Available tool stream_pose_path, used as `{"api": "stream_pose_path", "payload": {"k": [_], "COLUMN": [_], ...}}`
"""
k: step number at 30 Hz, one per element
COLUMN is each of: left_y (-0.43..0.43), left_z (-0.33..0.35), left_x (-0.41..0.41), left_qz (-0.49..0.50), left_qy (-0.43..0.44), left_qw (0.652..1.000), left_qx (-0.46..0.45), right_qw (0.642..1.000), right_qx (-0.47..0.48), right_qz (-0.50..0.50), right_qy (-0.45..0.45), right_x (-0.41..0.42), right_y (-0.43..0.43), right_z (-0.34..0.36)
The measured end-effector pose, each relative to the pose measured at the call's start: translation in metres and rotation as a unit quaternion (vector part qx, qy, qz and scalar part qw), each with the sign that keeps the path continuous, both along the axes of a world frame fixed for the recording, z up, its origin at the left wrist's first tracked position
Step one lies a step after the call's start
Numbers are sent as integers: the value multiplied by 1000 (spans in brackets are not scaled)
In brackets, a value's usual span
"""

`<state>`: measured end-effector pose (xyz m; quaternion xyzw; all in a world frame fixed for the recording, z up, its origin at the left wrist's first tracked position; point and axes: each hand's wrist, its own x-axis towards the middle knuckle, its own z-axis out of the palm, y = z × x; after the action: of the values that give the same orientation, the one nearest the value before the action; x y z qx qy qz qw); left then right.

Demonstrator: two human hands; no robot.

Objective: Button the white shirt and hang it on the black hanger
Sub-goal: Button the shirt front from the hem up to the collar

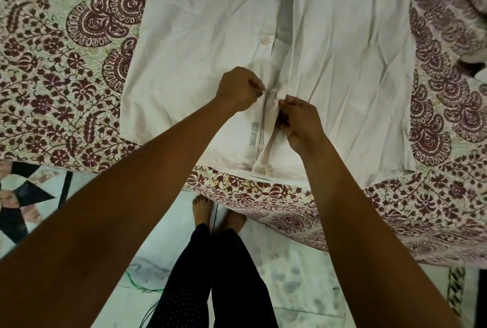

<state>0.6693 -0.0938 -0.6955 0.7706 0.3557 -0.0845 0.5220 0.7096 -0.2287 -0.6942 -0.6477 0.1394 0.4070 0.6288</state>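
The white shirt (342,51) lies spread flat on a patterned bedspread, its hem toward me and its front open higher up. My left hand (239,89) pinches the button-side placket near the lower part of the shirt. My right hand (297,119) pinches the buttonhole-side edge right beside it. The two hands almost touch at the placket. Two unfastened buttons (265,40) show further up the left front panel. A small grey label (253,133) sits near the hem. No black hanger is in view.
The bedspread (66,64) with maroon floral print covers the bed, whose edge runs just below the shirt's hem. My legs and bare feet (218,214) stand on a pale tiled floor (290,288). A thin green wire (137,284) lies on the floor at left.
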Motion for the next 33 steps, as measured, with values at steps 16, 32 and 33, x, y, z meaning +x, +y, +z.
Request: {"api": "stream_pose_path", "payload": {"k": [16,32,33], "left_y": [-43,-27,-27], "left_z": [-30,-19,-22], "left_x": [-67,-108,-105], "left_qz": [-249,-190,-215], "left_qy": [-66,-193,-177], "left_qw": [882,917,907], "left_qx": [394,293,317], "right_qw": [982,955,954], "right_qx": [-121,-218,-220], "right_qz": [22,51,62], "right_qy": [-144,-193,-192], "right_x": [-20,-19,-20], "right_y": [10,14,12], "right_z": [-9,-1,1]}}
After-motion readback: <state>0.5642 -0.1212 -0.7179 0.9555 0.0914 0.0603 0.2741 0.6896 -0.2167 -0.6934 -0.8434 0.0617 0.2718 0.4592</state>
